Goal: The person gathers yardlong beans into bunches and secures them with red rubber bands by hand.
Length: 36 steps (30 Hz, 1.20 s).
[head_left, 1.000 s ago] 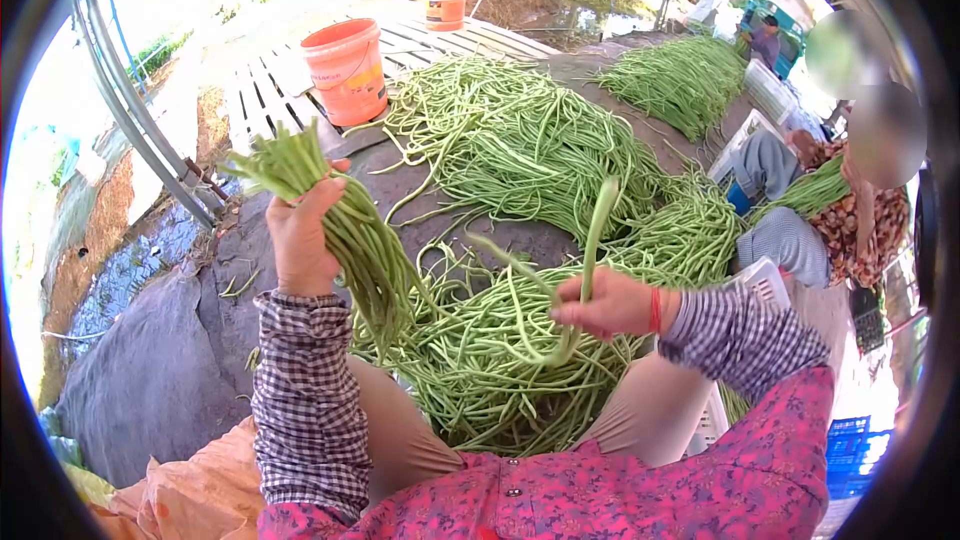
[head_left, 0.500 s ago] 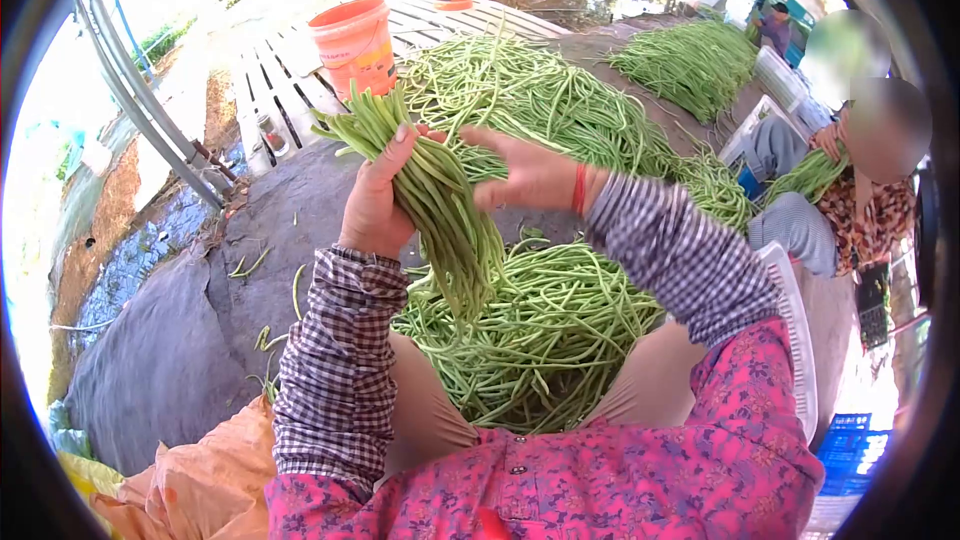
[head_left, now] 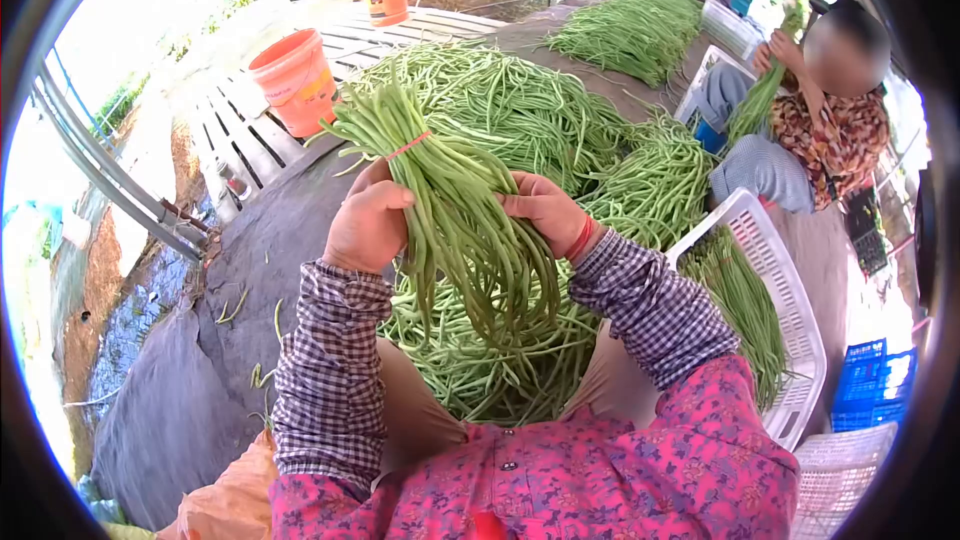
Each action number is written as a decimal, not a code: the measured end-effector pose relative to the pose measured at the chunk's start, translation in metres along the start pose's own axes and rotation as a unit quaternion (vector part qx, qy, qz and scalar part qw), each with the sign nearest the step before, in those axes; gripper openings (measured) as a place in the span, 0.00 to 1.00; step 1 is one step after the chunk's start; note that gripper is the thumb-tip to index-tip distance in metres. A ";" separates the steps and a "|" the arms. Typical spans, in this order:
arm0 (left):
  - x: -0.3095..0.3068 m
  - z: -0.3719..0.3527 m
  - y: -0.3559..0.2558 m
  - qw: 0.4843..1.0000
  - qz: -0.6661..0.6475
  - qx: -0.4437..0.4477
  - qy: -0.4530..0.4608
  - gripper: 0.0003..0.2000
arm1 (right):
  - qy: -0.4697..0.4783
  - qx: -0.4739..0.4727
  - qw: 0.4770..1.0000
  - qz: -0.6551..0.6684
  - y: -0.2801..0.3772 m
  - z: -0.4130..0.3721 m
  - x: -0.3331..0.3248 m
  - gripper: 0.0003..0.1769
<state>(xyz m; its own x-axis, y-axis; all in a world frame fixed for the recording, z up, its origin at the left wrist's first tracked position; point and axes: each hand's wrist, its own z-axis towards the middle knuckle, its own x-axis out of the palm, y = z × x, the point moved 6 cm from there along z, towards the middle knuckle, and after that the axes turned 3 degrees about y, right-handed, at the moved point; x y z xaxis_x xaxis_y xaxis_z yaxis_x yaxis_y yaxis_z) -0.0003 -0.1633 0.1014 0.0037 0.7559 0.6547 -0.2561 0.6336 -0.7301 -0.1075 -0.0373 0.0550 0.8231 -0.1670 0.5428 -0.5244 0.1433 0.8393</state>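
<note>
Holding: we see a yardlong bean bundle [head_left: 470, 215] gripped in both hands, directly above the bean heap [head_left: 480, 385] between the knees; its cut tips slant up and leftward, its tails hang down to the right.
Red band: half a second ago we could make out no red band [head_left: 408, 145] on the bundle; now one circles it near the upper end. We judge that the strands are gathered as one there, while the tails stay loose.
Left hand: the left hand [head_left: 372, 218], above the heap's left side, is closed on the bundle just below the band, thumb across the front and fingers mostly hidden.
Right hand: a moment ago apart from the strands with its fingers spread, the right hand [head_left: 548, 215] has narrowed onto the bundle's right side, thumb in front; we cannot tell how deep its hidden fingers reach.
White crate: right of the heap, we find a white crate [head_left: 808, 340] with crated beans [head_left: 745, 305] laid lengthwise.
Larger pile: beyond the heap, we see a broad spread of loose beans [head_left: 540, 105].
Orange bucket: beyond the heap and to its left stands an orange bucket [head_left: 305, 95].
Co-worker: beyond the heap, far right, a co-worker [head_left: 850, 135] holds beans too.
</note>
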 end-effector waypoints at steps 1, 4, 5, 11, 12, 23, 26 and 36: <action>0.004 0.000 0.001 0.999 0.038 -0.012 -0.001 0.25 | -0.006 0.008 1.000 0.012 0.000 -0.003 -0.005 0.17; 0.003 0.003 -0.001 0.978 0.206 -0.034 -0.012 0.21 | -0.005 0.013 1.000 0.023 0.002 -0.009 -0.012 0.17; 0.002 0.005 -0.004 0.954 0.296 -0.030 -0.027 0.22 | -0.005 0.014 0.999 0.030 0.002 -0.010 -0.015 0.17; 0.021 0.017 -0.004 0.964 0.249 0.091 0.034 0.24 | 0.008 -0.007 0.998 0.058 0.013 -0.018 -0.004 0.20; 0.034 0.018 0.003 0.978 0.168 0.114 0.037 0.24 | -0.004 -0.027 0.999 0.047 0.017 -0.018 0.005 0.20; 0.016 0.021 0.027 1.000 -0.026 0.010 0.011 0.27 | -0.015 0.048 0.998 -0.048 0.025 -0.018 0.002 0.22; 0.018 0.022 0.027 0.999 -0.025 0.004 0.031 0.31 | -0.026 0.065 0.995 -0.071 0.030 -0.019 -0.001 0.22; 0.015 0.026 0.031 0.998 -0.042 0.002 0.049 0.37 | -0.032 -0.013 0.994 -0.105 0.044 -0.015 -0.015 0.21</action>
<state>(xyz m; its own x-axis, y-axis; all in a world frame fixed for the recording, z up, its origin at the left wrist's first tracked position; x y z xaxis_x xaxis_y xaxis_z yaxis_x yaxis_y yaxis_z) -0.0330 -0.1363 0.0940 0.1192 0.7129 0.6911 -0.2540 0.6948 -0.6729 -0.1395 -0.0136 0.0831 0.8974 -0.2578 0.3581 -0.3368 0.1240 0.9334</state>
